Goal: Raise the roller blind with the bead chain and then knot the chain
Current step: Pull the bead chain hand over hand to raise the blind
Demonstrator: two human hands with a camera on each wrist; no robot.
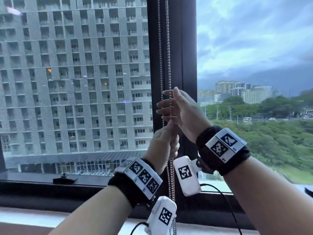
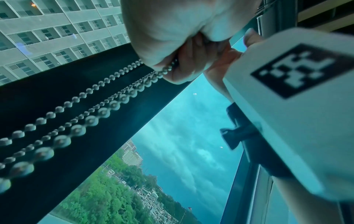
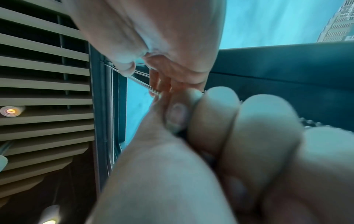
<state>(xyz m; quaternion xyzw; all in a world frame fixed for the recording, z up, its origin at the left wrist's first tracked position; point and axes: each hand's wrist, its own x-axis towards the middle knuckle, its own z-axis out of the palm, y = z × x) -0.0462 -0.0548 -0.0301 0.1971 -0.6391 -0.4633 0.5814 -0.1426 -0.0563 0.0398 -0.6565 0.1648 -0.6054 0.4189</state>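
A metal bead chain [image 1: 167, 48] hangs in two strands in front of the dark window post. My left hand [image 1: 162, 141] grips the strands in a fist low down, and the chain [image 2: 91, 119] leaves the fist's underside and hangs on below it. My right hand [image 1: 171, 106] is just above, fingers straight and spread to the left, thumb up. The strands cross those fingers; I cannot tell whether they loop around them. In the right wrist view the chain [image 3: 153, 91] meets the right fingers above the left fist [image 3: 229, 128]. The blind itself is out of view.
The dark window post [image 1: 184, 48] stands right behind the chain, with glass panes on both sides. A small black object [image 1: 65, 179] lies on the lower frame ledge at the left. A pale sill [image 1: 33, 217] runs along the bottom. Wrist-camera cables hang under both arms.
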